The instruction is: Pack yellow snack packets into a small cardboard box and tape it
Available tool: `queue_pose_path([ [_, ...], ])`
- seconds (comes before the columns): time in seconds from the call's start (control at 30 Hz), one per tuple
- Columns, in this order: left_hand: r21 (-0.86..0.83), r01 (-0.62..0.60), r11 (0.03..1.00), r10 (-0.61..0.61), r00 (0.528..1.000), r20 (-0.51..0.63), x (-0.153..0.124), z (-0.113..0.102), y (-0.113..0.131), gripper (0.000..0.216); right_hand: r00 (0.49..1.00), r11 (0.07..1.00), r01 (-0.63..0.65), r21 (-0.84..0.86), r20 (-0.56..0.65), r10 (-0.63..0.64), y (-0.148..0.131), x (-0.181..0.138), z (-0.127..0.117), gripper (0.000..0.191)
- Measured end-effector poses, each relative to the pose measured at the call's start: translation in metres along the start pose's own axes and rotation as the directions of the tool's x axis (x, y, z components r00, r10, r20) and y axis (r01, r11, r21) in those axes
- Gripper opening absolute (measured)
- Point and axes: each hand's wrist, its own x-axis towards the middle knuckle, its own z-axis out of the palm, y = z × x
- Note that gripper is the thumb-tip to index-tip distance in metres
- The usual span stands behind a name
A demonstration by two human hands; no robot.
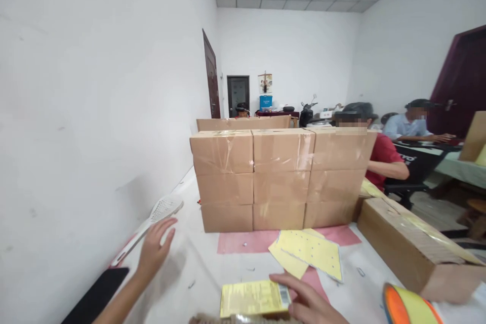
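The right hand (309, 304) lies flat on a yellow packet (253, 297) at the near edge of the table (212, 268), fingers stretched over its barcode end, pressing rather than gripping. The left hand (154, 248) is open, fingers spread, reaching toward a white plastic swatter (154, 220) that lies along the wall side of the table; the fingertips are at its handle but not closed on it. A black phone (94, 296) rests just below that forearm.

Ahead of the packet lie loose yellow sheets (309, 253), thin and dotted with small holes, partly over a pink mat (243, 242). Beyond them a wall of cartons (279, 179) blocks the table's far side: brown cardboard, three high and three wide, sealed with glossy clear tape. To the right a long carton (410, 248) lies slanted, its top taped too. A roll of tape (408, 306), orange-rimmed and yellow, sits at the near right corner.

Behind the stack, a person in red (383, 159) sits, and another in light blue (408, 126) at a desk further back.
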Motion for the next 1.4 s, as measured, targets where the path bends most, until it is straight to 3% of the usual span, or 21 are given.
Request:
queue_pose_path([
  [0.03,-0.104,0.013,0.994,-0.012,1.000,0.017,-0.013,-0.010,0.031,0.037,1.000,1.000,0.010,0.017,0.009,-0.010,-0.004,-0.002,0.000,0.056],
  [0.1,-0.255,-0.072,0.964,0.118,0.978,0.170,-0.039,-0.036,0.090,0.039,0.999,0.999,0.036,0.031,0.025,-0.037,-0.013,-0.004,-0.001,0.059],
  [0.13,-0.287,-0.156,0.945,0.234,0.936,0.262,-0.052,-0.049,0.117,0.039,0.998,0.998,0.055,0.025,0.034,-0.056,-0.017,-0.005,-0.002,0.061],
  [0.17,-0.285,-0.225,0.932,0.326,0.864,0.384,-0.063,-0.063,0.143,0.038,0.996,0.997,0.073,0.010,0.042,-0.073,-0.021,-0.006,-0.003,0.061],
  [0.23,-0.232,-0.357,0.905,0.425,0.717,0.552,-0.082,-0.087,0.186,0.041,0.992,0.992,0.114,-0.053,0.059,-0.111,-0.029,-0.005,-0.006,0.063],
  [0.27,-0.198,-0.398,0.896,0.434,0.686,0.584,-0.090,-0.096,0.203,0.043,0.990,0.986,0.133,-0.102,0.064,-0.126,-0.033,-0.005,-0.008,0.063],
  [0.3,-0.163,-0.418,0.894,0.429,0.689,0.584,-0.097,-0.104,0.217,0.040,0.988,0.976,0.150,-0.156,0.071,-0.140,-0.036,-0.003,-0.009,0.063],
  [0.4,-0.048,-0.419,0.907,0.381,0.766,0.518,-0.116,-0.117,0.244,0.027,0.981,0.928,0.194,-0.317,0.079,-0.178,-0.039,0.004,-0.009,0.066],
  [0.6,0.208,-0.493,0.845,0.379,0.826,0.418,-0.138,-0.125,0.264,0.041,0.980,0.907,0.193,-0.373,0.026,-0.198,-0.031,0.010,0.004,0.082],
  [0.7,0.257,-0.526,0.811,0.396,0.816,0.422,-0.132,-0.124,0.265,0.046,0.965,0.891,0.227,-0.392,-0.030,-0.259,-0.030,0.009,0.011,0.072],
  [0.8,0.204,-0.558,0.804,0.449,0.796,0.406,-0.119,-0.120,0.260,0.036,0.949,0.887,0.243,-0.392,-0.094,-0.301,-0.028,0.009,0.015,0.056],
  [0.87,0.225,-0.533,0.815,0.437,0.822,0.365,-0.110,-0.117,0.256,0.030,0.935,0.892,0.243,-0.382,-0.154,-0.320,-0.024,0.008,0.015,0.046],
  [0.97,0.393,-0.353,0.849,0.245,0.923,0.297,-0.104,-0.112,0.254,0.028,0.894,0.904,0.239,-0.355,-0.283,-0.347,-0.021,0.002,0.011,0.044],
  [1.03,0.457,-0.196,0.868,0.068,0.957,0.281,-0.103,-0.109,0.254,0.026,0.851,0.916,0.247,-0.317,-0.381,-0.361,-0.025,-0.006,0.006,0.050],
  [1.1,0.422,-0.177,0.889,0.021,0.937,0.349,-0.103,-0.107,0.255,0.023,0.799,0.922,0.301,-0.245,-0.463,-0.384,-0.034,-0.018,0.000,0.055],
  [1.23,0.268,-0.349,0.898,0.169,0.836,0.522,-0.101,-0.109,0.255,0.044,0.690,0.862,0.485,-0.146,-0.542,-0.480,-0.063,-0.054,-0.005,0.058],
  [1.4,0.145,-0.311,0.939,0.137,0.728,0.671,-0.100,-0.116,0.251,0.065,0.655,0.827,0.537,-0.167,-0.535,-0.534,-0.094,-0.106,0.008,0.054],
])
